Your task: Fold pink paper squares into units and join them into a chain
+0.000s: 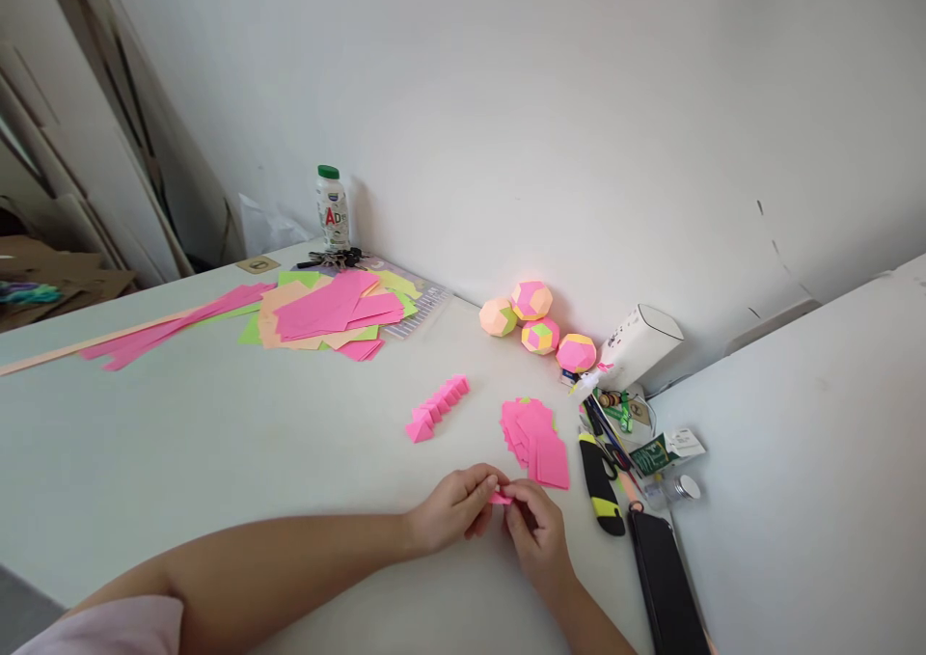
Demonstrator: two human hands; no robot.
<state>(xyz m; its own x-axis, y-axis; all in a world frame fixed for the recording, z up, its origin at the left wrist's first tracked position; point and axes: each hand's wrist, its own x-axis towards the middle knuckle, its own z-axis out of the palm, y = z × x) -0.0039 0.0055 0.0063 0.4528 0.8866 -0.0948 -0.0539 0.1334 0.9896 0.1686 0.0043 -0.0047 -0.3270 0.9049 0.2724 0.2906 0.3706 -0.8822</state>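
Observation:
Between my two hands is a small piece of pink paper (501, 498), mostly covered by the fingers. My left hand (457, 505) pinches its left side, and my right hand (535, 530) grips the right side with thumb and fingers. Just beyond them on the table lies a row of folded pink paper units (438, 408), nested one against another. To the right of that row is a loose stack of flat pink paper pieces (535, 441), with a bit of green showing at its top edge.
Coloured paper sheets (325, 308) and long strips (180, 325) spread across the left. Several paper balls (531, 301) sit against the wall by a white box (640, 346). A utility knife (600, 486) and black case (667, 583) lie right. A white bottle (333, 213) stands behind.

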